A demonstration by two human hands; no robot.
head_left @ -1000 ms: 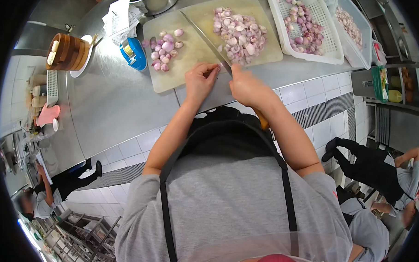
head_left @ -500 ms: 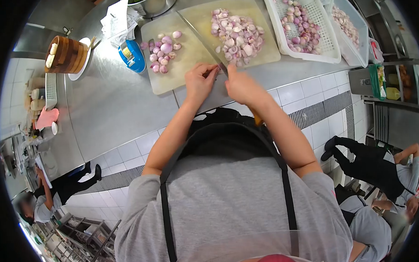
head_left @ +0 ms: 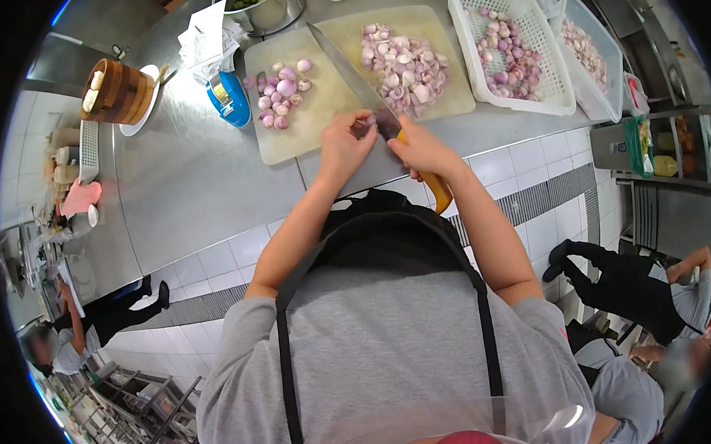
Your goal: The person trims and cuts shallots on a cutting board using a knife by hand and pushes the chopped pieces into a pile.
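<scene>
My right hand [head_left: 429, 150] is wrapped round the yellow handle of a long knife [head_left: 342, 64]. Its blade slants up and left across the cutting board [head_left: 328, 117], the broad side partly facing me. Close to the blade's heel, my left hand [head_left: 347, 148] pinches a small shallot [head_left: 369, 121], mostly covered by the fingers. On the board's left part lies a group of whole peeled shallots [head_left: 282, 91]. A larger pile of cut shallots [head_left: 405, 67] spreads over the right part, beyond the blade.
Right of the board stand a white perforated basket [head_left: 475, 69] of shallots and a clear tub [head_left: 613, 72] of smaller pieces. Left are a blue tape dispenser [head_left: 230, 109], paper slips [head_left: 202, 41], a metal pot [head_left: 274, 17] and a bamboo steamer [head_left: 120, 93]. Other people stand further off.
The knife has rolled so that more of its blade side and yellow handle show. My right hand has shifted slightly right and down, and my left hand's fingers have lifted the shallot into view.
</scene>
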